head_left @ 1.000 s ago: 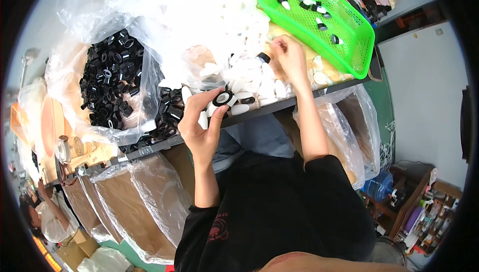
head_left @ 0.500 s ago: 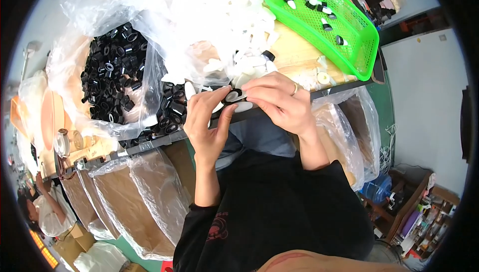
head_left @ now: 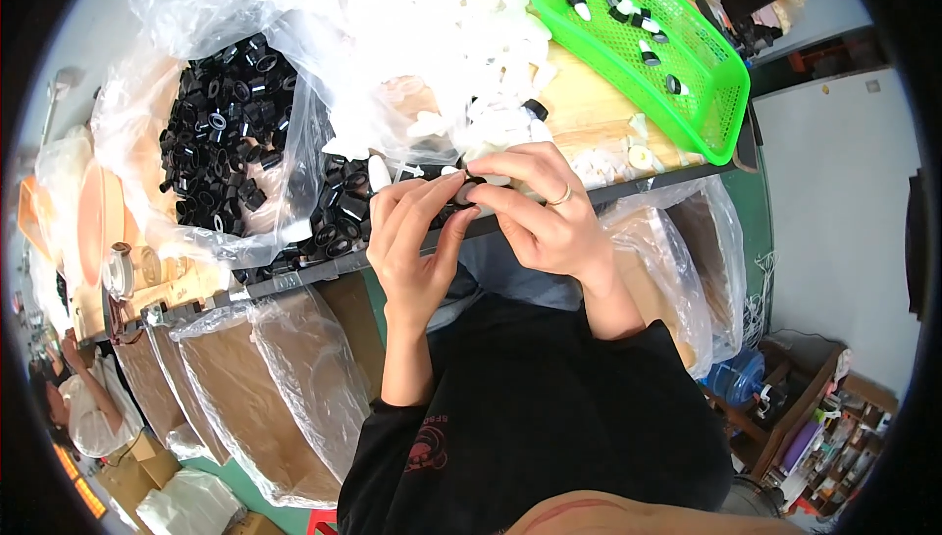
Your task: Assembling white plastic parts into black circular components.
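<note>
My left hand (head_left: 417, 240) and my right hand (head_left: 538, 211) meet above the table's front edge, both pinched on one small white and black plastic part (head_left: 469, 182) held between the fingertips. The part is mostly hidden by my fingers. Just left of my hands a clear bag holds a heap of black plastic rings (head_left: 231, 128). More black rings (head_left: 339, 206) lie loose near my left hand. A pile of white plastic pieces (head_left: 491, 93) in clear bags sits behind my hands.
A green mesh basket (head_left: 706, 113) with several assembled black and white pieces stands at the back right. Cardboard boxes wrapped in plastic film (head_left: 294, 378) stand under the table. Another person (head_left: 83, 407) is at the lower left. A blue water bottle (head_left: 736, 378) stands on the floor at right.
My right hand came back from the white pile near the basket and joined my left hand. Both hands now press on the small part that my left hand held alone.
</note>
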### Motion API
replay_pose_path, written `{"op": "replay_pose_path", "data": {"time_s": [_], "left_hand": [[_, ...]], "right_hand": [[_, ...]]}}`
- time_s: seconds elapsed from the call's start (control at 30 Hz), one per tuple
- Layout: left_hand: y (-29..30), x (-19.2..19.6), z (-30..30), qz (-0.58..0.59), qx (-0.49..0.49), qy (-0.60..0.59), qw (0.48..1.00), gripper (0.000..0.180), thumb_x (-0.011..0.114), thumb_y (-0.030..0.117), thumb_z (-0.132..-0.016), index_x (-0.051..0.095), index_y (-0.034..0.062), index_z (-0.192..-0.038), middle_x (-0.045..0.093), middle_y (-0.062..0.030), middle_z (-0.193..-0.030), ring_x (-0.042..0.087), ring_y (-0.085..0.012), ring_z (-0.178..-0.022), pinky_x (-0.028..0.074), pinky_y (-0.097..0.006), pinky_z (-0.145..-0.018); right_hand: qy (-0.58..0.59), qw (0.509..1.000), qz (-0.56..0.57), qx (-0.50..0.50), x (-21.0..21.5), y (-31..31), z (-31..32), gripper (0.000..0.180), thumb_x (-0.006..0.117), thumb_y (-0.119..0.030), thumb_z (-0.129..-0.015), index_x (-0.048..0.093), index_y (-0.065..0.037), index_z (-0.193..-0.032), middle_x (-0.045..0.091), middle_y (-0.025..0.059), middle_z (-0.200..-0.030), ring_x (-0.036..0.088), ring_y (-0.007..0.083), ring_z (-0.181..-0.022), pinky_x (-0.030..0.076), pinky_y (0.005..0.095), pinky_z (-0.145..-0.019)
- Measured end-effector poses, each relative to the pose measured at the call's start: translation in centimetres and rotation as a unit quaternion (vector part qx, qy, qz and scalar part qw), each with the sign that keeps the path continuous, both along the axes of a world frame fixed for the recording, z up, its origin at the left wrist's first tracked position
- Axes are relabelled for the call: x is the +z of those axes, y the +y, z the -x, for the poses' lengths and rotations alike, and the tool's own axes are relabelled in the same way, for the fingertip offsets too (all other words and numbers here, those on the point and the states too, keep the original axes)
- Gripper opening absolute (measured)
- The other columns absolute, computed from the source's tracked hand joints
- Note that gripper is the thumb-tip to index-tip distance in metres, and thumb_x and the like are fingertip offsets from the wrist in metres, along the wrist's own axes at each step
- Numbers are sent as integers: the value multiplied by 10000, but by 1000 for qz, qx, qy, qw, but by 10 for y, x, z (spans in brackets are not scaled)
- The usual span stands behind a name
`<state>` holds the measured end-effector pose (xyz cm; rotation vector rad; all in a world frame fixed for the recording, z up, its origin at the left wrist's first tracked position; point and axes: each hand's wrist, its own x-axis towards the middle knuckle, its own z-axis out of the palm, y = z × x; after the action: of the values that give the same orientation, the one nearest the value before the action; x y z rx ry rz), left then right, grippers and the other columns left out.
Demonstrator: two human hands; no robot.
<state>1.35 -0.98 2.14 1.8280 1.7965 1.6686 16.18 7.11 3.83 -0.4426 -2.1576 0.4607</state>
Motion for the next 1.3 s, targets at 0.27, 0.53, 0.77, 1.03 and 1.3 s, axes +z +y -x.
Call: {"op": "replay_pose_path", "data": {"time_s": [0.27, 0.53, 0.77, 1.03, 1.3], "left_hand": [[-8, -10, 8, 37, 30, -17, 999, 339, 785, 59, -713, 695, 62, -1040, 698, -43, -910, 569, -215, -782, 445, -313, -725], [-8, -10, 13, 44, 61, -161, 984, 273, 708, -22, -816, 671, -1, -1086, 673, -82, -1019, 546, -83, -674, 457, -201, -610], [-10, -10, 11, 86, 37, -273, 958, 255, 637, -14, -891, 624, -60, -1141, 684, -112, -980, 676, -137, -785, 515, -223, -656], [-9, -13, 14, 95, 50, -323, 940, 267, 639, -44, -883, 631, -45, -1150, 657, -117, -1076, 663, -140, -882, 531, -241, -784], [-4, -12, 3, 15, 27, -321, 946, 215, 638, -32, -887, 663, -44, -1100, 629, -124, -1120, 624, -136, -945, 523, -232, -804]], "right_hand": [[35, 967, 221, 120, -6, 19, 12, 205, 596, 74, -783, 670, -10, -955, 644, 108, -1061, 611, 249, -951, 516, 334, -768], [-154, 969, 193, -26, -62, 89, 83, 170, 552, -18, -862, 675, -53, -975, 672, 98, -965, 620, 225, -964, 510, 335, -791], [-217, 974, 20, -67, -77, 100, 106, 234, 559, -49, -824, 667, -74, -1030, 662, 97, -974, 583, 288, -1023, 487, 378, -878], [50, 969, 242, 21, -20, 31, 60, 69, 607, -41, -896, 655, -47, -946, 645, 91, -908, 639, 231, -824, 509, 318, -678], [90, 937, 332, 63, -14, 1, 43, 117, 669, -18, -867, 647, -25, -982, 593, 42, -1010, 567, 128, -817, 472, 242, -693]]}}
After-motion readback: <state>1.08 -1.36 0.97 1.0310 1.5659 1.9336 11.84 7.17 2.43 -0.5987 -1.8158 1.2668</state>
